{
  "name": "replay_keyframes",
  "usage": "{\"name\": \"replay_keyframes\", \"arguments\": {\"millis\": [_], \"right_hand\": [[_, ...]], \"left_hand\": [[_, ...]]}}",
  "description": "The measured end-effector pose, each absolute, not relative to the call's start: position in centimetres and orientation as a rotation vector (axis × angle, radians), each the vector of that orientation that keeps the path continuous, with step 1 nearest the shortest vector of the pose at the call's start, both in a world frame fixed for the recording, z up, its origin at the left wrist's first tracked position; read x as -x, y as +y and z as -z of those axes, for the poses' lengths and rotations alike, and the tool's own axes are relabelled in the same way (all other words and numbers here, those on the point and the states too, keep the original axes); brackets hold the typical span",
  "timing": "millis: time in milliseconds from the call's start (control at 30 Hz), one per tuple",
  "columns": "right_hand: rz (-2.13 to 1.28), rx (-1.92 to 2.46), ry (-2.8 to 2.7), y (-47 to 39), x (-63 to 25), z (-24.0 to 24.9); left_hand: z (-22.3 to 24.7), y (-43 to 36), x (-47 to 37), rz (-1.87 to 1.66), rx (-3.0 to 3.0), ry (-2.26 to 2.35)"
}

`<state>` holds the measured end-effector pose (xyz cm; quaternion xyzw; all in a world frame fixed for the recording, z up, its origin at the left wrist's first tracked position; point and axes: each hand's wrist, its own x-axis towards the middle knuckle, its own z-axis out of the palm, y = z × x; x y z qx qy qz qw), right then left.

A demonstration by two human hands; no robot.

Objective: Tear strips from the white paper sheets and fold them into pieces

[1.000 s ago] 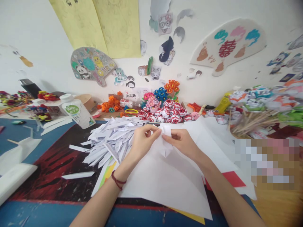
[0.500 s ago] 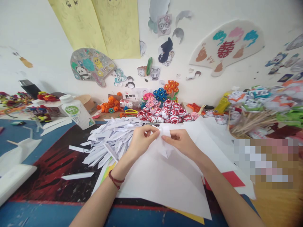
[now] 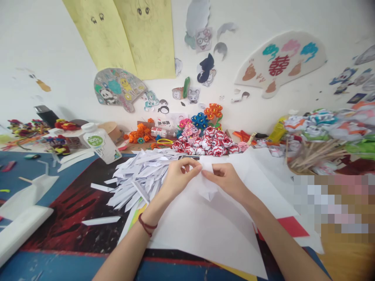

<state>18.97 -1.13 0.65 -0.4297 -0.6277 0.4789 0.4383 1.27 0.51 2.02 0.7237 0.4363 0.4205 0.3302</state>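
Between my two hands is a small folded piece of white paper [image 3: 208, 190], its pointed end hanging down. My left hand [image 3: 182, 175] pinches its upper left side between thumb and fingertips. On the other side my right hand [image 3: 224, 176] grips it, thumb in front and fingers behind. Both hands are over a large white paper sheet [image 3: 211, 234] on the table. Just left of my left hand lies a heap of folded white paper strips [image 3: 137, 175]. The fingers partly cover the folded paper, so its exact shape is hard to make out.
A white bottle [image 3: 101, 143] stands at the back left. Red-and-white paper flowers [image 3: 211, 142] are piled behind my hands. At right, a bundle of wooden sticks [image 3: 307, 154] bears paper flowers. A red paper piece [image 3: 293, 227] lies near my right forearm.
The whole view has shifted slightly, so the scene sits a little lower and further right. Both hands keep their hold on the folded paper; the fingertips have come slightly closer together.
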Motion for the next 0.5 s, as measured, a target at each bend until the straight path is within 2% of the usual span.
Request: {"name": "replay_keyframes", "arguments": {"millis": [167, 500], "right_hand": [[-1.078, 1.057, -1.595, -1.33, -18.81, -0.98], [-1.173, 1.03, -1.582, -1.6, -18.81, -0.96]], "left_hand": [[-2.21, 0.17, -1.47, -1.122, -1.88, 1.16], [-1.87, 0.21, -1.51, -1.154, -1.837, 1.129]]}}
